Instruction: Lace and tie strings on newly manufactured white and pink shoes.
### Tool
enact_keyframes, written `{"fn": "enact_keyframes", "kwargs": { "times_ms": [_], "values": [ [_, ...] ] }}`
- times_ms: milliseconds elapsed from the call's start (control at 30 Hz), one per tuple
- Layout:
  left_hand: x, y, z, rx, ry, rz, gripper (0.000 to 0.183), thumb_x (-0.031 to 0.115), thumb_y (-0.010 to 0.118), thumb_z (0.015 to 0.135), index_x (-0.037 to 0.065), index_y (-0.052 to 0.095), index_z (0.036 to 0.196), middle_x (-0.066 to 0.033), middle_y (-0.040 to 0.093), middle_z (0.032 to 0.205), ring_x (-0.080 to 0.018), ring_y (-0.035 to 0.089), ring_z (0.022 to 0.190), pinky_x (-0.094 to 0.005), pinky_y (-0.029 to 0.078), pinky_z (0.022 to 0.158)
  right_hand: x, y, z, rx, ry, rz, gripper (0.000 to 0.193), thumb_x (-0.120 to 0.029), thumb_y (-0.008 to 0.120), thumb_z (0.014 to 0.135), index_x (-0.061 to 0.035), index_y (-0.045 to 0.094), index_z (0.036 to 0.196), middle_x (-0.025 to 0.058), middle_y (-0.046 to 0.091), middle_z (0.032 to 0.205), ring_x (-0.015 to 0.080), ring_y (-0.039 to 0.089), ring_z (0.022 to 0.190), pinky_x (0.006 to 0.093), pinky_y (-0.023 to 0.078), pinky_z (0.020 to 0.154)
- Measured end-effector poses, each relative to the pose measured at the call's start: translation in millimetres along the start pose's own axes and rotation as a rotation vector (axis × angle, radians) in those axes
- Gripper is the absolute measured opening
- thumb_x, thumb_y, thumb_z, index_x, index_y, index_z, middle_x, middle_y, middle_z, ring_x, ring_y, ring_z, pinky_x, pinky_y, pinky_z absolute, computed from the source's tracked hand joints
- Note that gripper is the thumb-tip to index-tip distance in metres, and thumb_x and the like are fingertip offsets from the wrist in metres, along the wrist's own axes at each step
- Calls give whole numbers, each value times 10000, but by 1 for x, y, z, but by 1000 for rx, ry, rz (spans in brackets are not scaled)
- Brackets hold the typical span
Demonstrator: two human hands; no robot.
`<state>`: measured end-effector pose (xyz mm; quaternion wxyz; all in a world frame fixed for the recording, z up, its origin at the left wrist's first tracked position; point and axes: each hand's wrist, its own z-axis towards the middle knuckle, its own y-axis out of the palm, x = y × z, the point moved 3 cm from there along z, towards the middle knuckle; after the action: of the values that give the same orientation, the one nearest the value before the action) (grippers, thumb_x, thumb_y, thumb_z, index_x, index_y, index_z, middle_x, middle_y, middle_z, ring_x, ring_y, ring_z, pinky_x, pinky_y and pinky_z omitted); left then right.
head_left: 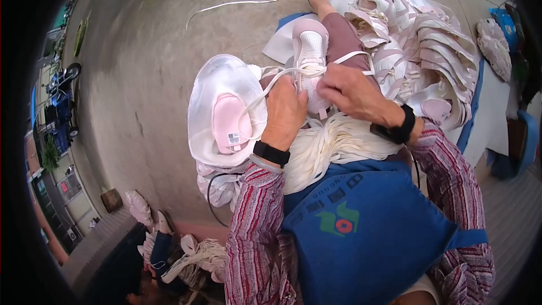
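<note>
A pink and white shoe upper [311,45] lies across my lap, its toe pointing away from me. White shoelace [261,97] is threaded across its eyelets, with loose lengths looping out to both sides. At its left edge my left hand [284,112] is closed, thumb and fingers gripping the upper's side. My right hand [354,95] is closed in a pinch at the right side of the upper, on the lace, though the fingertips are partly hidden. Beneath both wrists a thick bundle of white shoelaces [324,149] rests on my blue apron [367,220].
A large heap of pink and white shoe uppers [429,45] lies to the right on a pale sheet. Left of my lap is a white bag-like piece with a pink insole-shaped panel [230,118]. One loose lace [237,4] lies on the concrete floor. Another person's hand [148,296] shows at lower left.
</note>
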<state>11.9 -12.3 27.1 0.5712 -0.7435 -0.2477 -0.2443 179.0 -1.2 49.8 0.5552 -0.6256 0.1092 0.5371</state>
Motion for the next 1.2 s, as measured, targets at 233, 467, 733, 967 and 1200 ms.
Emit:
{"fn": "enact_keyframes", "kwargs": {
  "times_ms": [233,467,733,967,1200],
  "values": [
    [-4,-3,-1,82,23,-37,278,154,664,776,-23,570,968,-165,647,810,-311,635,752,-385,494,700,-14,19,14,5,56,-36,115,-142,556,854,-31,564,880,133,550,850,326,592,763,420,473,654],
    [-7,-4,1,56,-38,-34,219,133,621,794,-3,605,965,-166,661,848,-332,639,794,-408,495,727,-2,44,19,22,220,-390,129,-158,571,837,-32,583,865,150,597,763,342,627,667,436,499,584],
    [-6,-10,-2,50,-36,-55,198,110,555,807,5,613,965,-198,654,866,-368,624,848,-441,484,747,-12,49,23,82,336,-384,145,-188,590,823,-46,577,848,162,637,761,349,635,694,447,490,597],
    [-7,-10,5,9,-75,-68,189,82,532,802,-5,605,953,-214,646,883,-382,612,857,-448,472,754,0,58,31,64,316,-468,110,-170,560,832,-61,575,833,144,637,744,338,632,651,434,494,562],
    [-4,-2,16,-13,0,-109,209,111,534,800,31,609,978,-231,636,935,-392,601,904,-451,461,771,2,45,26,4,319,-487,84,-98,569,765,-42,554,826,163,636,737,341,649,656,433,511,556]
  ]
}}
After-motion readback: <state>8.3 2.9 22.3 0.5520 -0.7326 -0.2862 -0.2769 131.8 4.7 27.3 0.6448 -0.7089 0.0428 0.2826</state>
